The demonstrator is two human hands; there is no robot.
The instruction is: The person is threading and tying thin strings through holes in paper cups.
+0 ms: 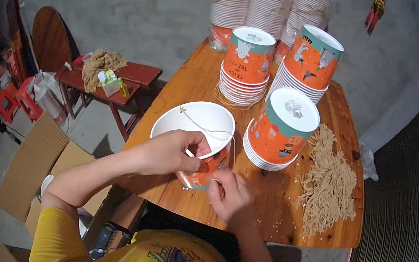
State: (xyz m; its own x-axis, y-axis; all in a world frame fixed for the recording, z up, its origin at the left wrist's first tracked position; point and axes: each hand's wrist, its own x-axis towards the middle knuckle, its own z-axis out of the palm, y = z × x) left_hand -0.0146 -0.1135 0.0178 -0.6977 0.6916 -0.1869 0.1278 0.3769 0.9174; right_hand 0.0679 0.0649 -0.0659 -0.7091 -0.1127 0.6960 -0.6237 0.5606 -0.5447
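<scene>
A paper bucket [190,117], white inside and orange outside, is tilted at the table's near edge with its mouth toward me. My left hand [176,153] grips its near rim, the thumb outside and the fingers inside. A thin beige cord [209,129] lies across the mouth, with a knotted end inside, and hangs over the right rim. Close to the bucket's right side, my right hand [230,192] is closed in a pinch on the cord's lower part; its fingertips are partly hidden. A heap of similar beige cords [328,185] lies at the table's right.
Three stacks of upside-down orange buckets [289,127] [250,55] [314,57] stand on the wooden table [161,192]. Behind them rise tall wrapped bucket stacks [270,3]. To the left are a red bench [139,73] bearing more cords and an open cardboard box [30,174].
</scene>
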